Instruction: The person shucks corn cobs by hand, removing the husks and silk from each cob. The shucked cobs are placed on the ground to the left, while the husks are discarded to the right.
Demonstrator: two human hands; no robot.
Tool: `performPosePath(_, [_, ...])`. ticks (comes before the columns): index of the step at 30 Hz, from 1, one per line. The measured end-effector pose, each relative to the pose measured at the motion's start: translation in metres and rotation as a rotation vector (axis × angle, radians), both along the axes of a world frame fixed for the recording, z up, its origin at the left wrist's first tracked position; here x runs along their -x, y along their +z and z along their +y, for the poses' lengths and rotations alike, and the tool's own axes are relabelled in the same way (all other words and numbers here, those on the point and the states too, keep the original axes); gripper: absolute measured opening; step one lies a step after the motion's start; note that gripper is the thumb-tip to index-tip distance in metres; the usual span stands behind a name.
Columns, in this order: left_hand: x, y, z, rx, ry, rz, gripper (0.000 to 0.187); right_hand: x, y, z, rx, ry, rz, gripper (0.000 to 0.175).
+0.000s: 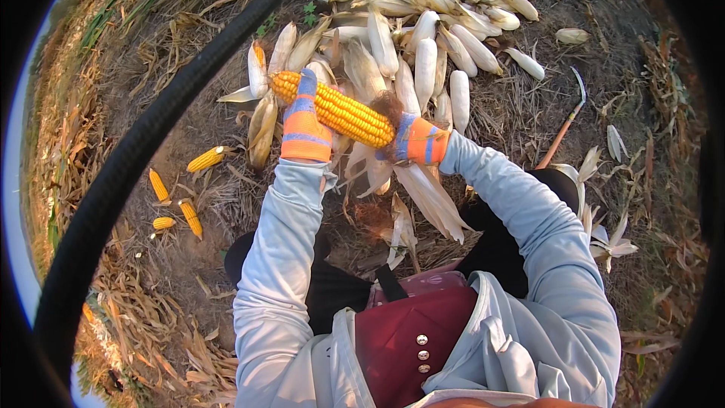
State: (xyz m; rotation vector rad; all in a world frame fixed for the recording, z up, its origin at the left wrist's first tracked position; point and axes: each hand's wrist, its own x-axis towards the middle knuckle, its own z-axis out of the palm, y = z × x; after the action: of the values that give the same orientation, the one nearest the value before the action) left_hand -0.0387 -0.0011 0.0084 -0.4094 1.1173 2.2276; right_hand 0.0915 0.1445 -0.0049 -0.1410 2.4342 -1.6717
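A bared yellow corn cob (351, 110) slants across the space in front of me. My left hand (307, 119), in an orange and blue-grey glove, grips it near its upper left end, with the thumb over the kernels. At the cob's lower right end is my right hand (416, 139), gloved alike and closed around peeled-back pale husk leaves (431, 198) that hang below it. Brown corn silk (388, 106) sticks up beside that hand. Its fingertips are hidden. Just beyond both hands lies a heap of corn ears in pale husks (426, 71).
Several bare yellow cobs (191, 218) lie on the ground at left. A sickle (561, 139) with an orange-brown handle rests at right, near my knee. Torn husks (614, 246) and dry stalks (164, 328) litter the soil. A black cable (164, 124) crosses the view at left.
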Motion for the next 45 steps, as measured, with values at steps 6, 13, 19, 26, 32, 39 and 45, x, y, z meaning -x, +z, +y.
performPosePath(6, [0.001, -0.004, -0.009, -0.014, -0.039, -0.020, 0.044, 0.003, -0.038, -0.008, -0.071, -0.020, -0.004, 0.031])
performPosePath(13, [0.001, 0.007, -0.010, -0.094, -0.273, 0.212, 0.053, -0.004, -0.040, -0.001, 0.011, 0.177, -0.095, 0.038])
performPosePath(19, [-0.004, 0.014, -0.004, -0.088, -0.431, 0.164, 0.049, -0.017, -0.013, -0.021, 0.186, 0.163, -0.288, 0.041])
performPosePath(26, [-0.025, 0.018, 0.021, 0.039, -0.310, 0.356, 0.021, -0.029, -0.047, -0.046, -0.323, 0.088, 0.260, 0.041])
performPosePath(32, [-0.015, 0.021, 0.017, 0.048, -0.404, 0.285, 0.029, -0.035, -0.044, -0.049, -0.310, 0.101, 0.525, 0.030])
performPosePath(39, [-0.005, 0.002, -0.003, -0.103, -0.478, -0.063, 0.033, -0.042, -0.043, -0.061, -0.459, 0.219, 0.292, 0.038])
performPosePath(45, [-0.011, 0.004, 0.006, -0.087, -0.345, 0.186, 0.028, -0.024, -0.047, -0.032, -0.343, 0.084, 0.451, 0.029])
